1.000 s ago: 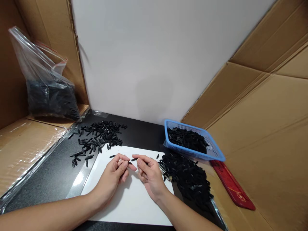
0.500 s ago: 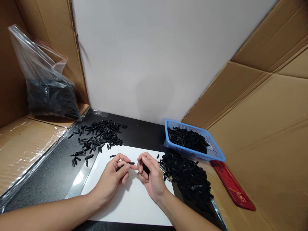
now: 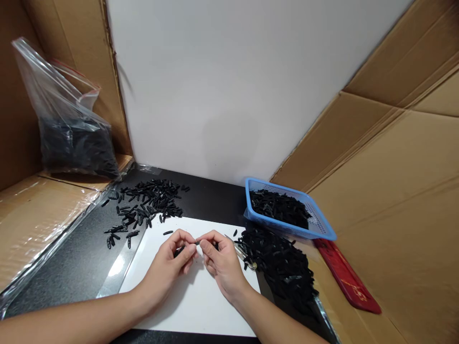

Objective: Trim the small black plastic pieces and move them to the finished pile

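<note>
Pinching small black piece (image 3: pixel 197 242) lengthwise left-right, left hand (image 3: pixel 171 261) and right hand (image 3: pixel 221 260) fingers closed on ends.

No readable text, labels or numbers anywhere

A flat white paper sheet (image 3: pixel 201 296) lay on the black tabletop (image 3: pixel 71 267), between a scattered pile of small black pieces (image 3: pixel 145 203) and a blue plastic mesh basket (image 3: pixel 324 229).

The little pieces (image 3: pixel 147 203) are black. The basket (image 3: pixel 319 224) is blue. The sheet (image 3: pixel 201 301) is white. The bench (image 3: pixel 71 267) is black.
</note>
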`<state>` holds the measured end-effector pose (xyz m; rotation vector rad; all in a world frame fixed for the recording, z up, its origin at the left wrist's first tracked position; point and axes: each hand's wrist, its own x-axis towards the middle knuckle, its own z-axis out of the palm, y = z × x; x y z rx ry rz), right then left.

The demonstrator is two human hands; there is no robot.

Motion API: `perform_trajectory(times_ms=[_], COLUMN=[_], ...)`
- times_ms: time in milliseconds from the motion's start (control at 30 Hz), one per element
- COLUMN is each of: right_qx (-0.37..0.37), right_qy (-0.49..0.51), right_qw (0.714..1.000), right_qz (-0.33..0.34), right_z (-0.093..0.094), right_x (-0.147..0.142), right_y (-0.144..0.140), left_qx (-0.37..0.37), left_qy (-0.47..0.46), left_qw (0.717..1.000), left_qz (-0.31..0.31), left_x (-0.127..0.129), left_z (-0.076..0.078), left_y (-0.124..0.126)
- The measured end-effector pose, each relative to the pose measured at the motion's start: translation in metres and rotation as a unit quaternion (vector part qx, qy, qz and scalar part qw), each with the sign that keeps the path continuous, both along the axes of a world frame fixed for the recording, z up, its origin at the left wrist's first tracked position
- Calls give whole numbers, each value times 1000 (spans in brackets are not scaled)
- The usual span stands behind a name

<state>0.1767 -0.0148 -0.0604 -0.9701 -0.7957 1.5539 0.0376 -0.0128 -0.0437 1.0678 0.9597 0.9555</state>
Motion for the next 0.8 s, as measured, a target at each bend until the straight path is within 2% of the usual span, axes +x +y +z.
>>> perform_trajectory(times_ms=[167, 267, 433, 800], right_qx=[2, 1, 0, 7], right_qy=[19, 21, 20, 20], right_qw=[1000, 1000, 999, 1000], right_qz=[-22, -23, -26, -15], right_z=[3, 3, 4, 6], right_x=[2, 2, 1, 3], right_y=[0, 0, 0, -1], left_qx=[-39, -31, -33, -36], left_qy=[-22, -18, -39, -34], left_qw=[999, 999, 999, 999], left_qz=[-18, -22, 5, -9], left_x=[1, 1, 2, 2], left_z=[4, -1, -7, -1], left_y=[-1, -1, 0, -1])
